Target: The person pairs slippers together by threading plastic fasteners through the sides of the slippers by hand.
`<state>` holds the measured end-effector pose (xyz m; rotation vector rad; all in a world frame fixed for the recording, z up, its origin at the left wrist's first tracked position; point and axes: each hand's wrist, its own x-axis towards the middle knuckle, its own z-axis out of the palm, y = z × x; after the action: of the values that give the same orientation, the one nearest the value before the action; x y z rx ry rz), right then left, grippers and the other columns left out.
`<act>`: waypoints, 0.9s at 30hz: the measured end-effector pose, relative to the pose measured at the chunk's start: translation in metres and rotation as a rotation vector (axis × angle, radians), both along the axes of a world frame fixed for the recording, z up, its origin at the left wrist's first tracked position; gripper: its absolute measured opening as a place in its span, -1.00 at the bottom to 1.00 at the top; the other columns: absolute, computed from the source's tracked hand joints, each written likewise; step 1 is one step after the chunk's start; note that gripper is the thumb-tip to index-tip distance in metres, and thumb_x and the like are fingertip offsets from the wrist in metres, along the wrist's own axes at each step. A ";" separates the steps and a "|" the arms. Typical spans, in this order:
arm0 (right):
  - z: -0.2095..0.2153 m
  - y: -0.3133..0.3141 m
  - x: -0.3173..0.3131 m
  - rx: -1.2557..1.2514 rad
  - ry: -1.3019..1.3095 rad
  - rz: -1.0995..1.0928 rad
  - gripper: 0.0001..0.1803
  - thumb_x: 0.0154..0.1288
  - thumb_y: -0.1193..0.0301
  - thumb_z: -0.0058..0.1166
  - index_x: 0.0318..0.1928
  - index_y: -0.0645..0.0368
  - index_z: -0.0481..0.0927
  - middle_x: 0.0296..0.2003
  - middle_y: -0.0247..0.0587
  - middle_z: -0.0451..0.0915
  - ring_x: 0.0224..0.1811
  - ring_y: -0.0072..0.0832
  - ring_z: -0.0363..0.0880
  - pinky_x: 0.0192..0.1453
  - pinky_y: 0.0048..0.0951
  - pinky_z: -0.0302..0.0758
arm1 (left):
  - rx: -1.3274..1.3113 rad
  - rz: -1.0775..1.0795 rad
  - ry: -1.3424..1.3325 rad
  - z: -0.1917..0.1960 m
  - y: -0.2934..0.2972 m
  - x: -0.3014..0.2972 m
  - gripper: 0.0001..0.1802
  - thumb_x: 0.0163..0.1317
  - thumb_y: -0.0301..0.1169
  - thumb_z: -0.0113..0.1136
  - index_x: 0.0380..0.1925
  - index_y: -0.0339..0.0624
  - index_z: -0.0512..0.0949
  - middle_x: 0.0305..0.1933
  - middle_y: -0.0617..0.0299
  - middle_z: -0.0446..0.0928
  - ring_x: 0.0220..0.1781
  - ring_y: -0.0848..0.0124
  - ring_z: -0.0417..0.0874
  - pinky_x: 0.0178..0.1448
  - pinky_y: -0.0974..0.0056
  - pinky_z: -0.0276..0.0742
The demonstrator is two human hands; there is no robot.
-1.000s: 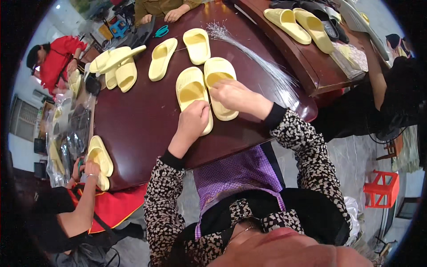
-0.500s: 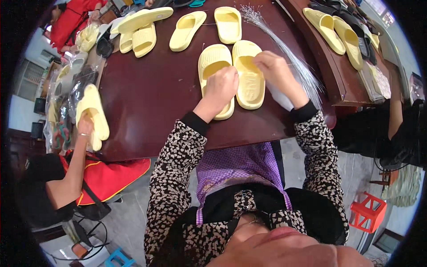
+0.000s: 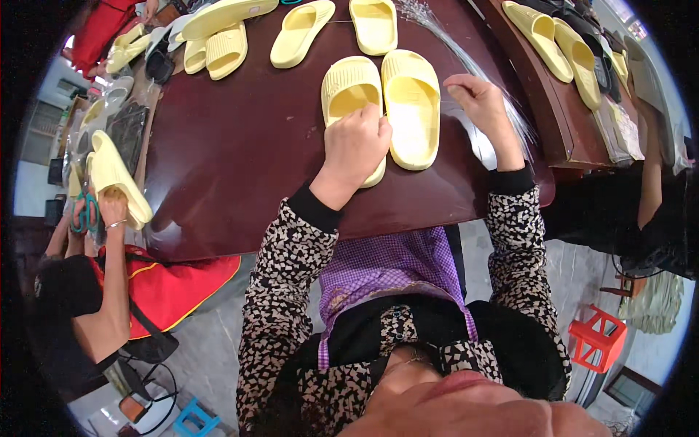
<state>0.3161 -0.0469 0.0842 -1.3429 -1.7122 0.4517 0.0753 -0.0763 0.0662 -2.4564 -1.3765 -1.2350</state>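
At far left, a co-worker's hand (image 3: 114, 207) reaches into a held pair of yellow slippers (image 3: 113, 171), teal-handled scissors (image 3: 87, 213) just beside it. Next, a yellow slipper pile (image 3: 227, 52) lies along the far side of my desk (image 3: 233, 146). To its right are two spaced slippers (image 3: 300, 35) with a thin strand (image 3: 339, 21) between them; I take those as already linked. Nearer me, the pair I'm handling lies side by side. Over the left slipper (image 3: 352, 76) is my left hand (image 3: 355, 146), its fingers curled in, thumb pressed against them by the inner edges. The right slipper (image 3: 412, 109) is untouched. Beyond it I hold up my right hand (image 3: 480, 102), thumb and fingertips drawn together; I can't tell whether either hand pinches a strand. I'd judge this pair partway along, as no finished tie shows. Behind my right hand, the loose strand bundle (image 3: 466, 62) remains unused.
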 end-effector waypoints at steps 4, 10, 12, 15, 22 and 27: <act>0.000 -0.018 -0.027 0.069 -0.157 0.134 -0.81 0.20 0.50 0.08 -0.16 0.26 0.60 -0.39 -0.22 0.62 -0.42 -0.48 0.56 -0.31 -0.48 0.51 | -0.029 0.022 0.009 -0.003 0.000 -0.004 -0.83 0.02 -0.43 0.15 -0.63 -0.20 0.38 -0.68 0.09 0.46 -0.61 0.14 0.55 -0.50 0.13 0.49; 0.000 -0.027 -0.059 0.258 -0.641 0.097 -0.75 0.12 0.38 0.12 -0.18 0.20 0.57 -0.45 -0.13 0.54 -0.38 -0.18 0.55 -0.32 -0.29 0.51 | -0.044 -0.086 -0.069 -0.002 -0.001 -0.004 -0.82 0.02 -0.43 0.16 -0.63 -0.20 0.37 -0.66 0.08 0.45 -0.60 0.13 0.54 -0.50 0.12 0.45; -0.003 -0.025 -0.058 0.280 -0.651 0.106 -0.78 0.11 0.38 0.13 -0.22 0.19 0.56 -0.47 -0.15 0.52 -0.39 -0.20 0.55 -0.32 -0.29 0.51 | -0.058 -0.112 -0.090 0.000 -0.002 -0.005 -0.83 0.02 -0.44 0.16 -0.62 -0.20 0.37 -0.65 0.08 0.45 -0.59 0.13 0.54 -0.49 0.12 0.45; -0.005 -0.025 -0.055 0.321 -0.673 0.120 -0.82 0.09 0.39 0.15 -0.30 0.19 0.55 -0.52 -0.20 0.49 -0.39 -0.24 0.55 -0.32 -0.30 0.51 | -0.088 -0.168 -0.133 0.003 -0.002 -0.003 -0.84 0.02 -0.45 0.16 -0.61 -0.20 0.38 -0.64 0.08 0.45 -0.58 0.13 0.53 -0.48 0.12 0.44; 0.017 -0.052 -0.058 0.485 -0.610 0.204 -0.88 0.01 0.50 0.16 -0.39 0.18 0.51 -0.55 -0.23 0.46 -0.47 -0.29 0.50 -0.36 -0.32 0.46 | -0.140 -0.236 -0.230 0.002 0.001 0.001 -0.86 0.04 -0.47 0.15 -0.58 -0.20 0.39 -0.62 0.08 0.45 -0.56 0.11 0.53 -0.47 0.11 0.43; 0.016 -0.058 -0.056 0.452 -0.635 0.239 -0.88 -0.01 0.51 0.15 -0.39 0.17 0.51 -0.56 -0.23 0.45 -0.49 -0.30 0.48 -0.40 -0.32 0.44 | -0.125 -0.236 -0.214 0.004 0.004 0.005 -0.86 0.04 -0.47 0.15 -0.58 -0.22 0.39 -0.62 0.07 0.45 -0.56 0.11 0.53 -0.46 0.11 0.44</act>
<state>0.2604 -0.1051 0.0998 -1.0016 -2.3291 -0.2667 0.0805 -0.0727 0.0704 -2.7045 -1.2726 -1.5460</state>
